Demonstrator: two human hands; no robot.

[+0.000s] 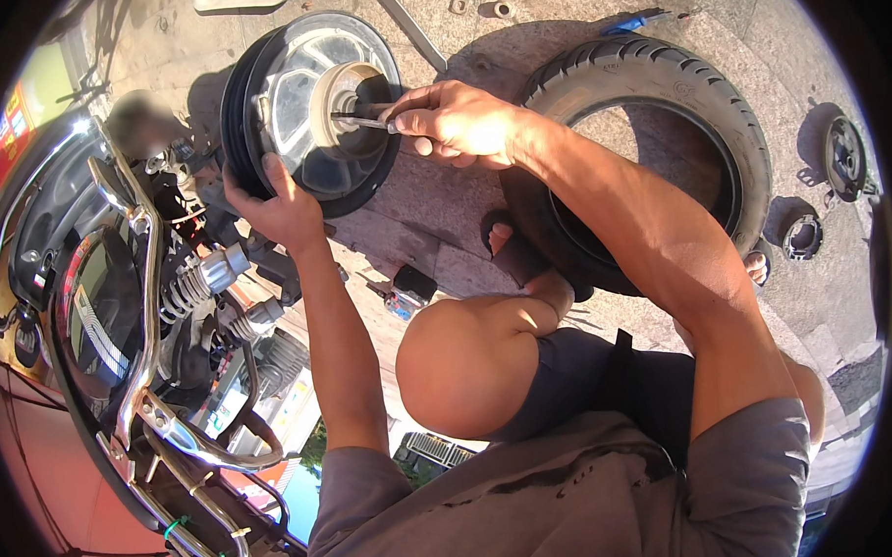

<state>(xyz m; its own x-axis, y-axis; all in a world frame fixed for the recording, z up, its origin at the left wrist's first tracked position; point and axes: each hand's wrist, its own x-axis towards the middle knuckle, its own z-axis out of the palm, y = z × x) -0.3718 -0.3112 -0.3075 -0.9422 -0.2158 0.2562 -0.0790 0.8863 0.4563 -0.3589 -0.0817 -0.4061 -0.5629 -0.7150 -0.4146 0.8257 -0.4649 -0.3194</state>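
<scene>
Upright before me stands a motorcycle wheel rim, black around its edge, with a grey hub face and no tyre on it. My left hand grips its lower left edge, thumb on the face side and fingers behind. In my right hand is a slim metal tool, pinched between thumb and fingers. The tool's tip reaches into the round hub drum at the wheel's centre. Shadow hides exactly what the tip touches.
A loose tyre lies on the paving right of my legs. Beyond it are a round brake plate and brake shoes. A blue-handled tool lies at the far side. A motorcycle fills the left.
</scene>
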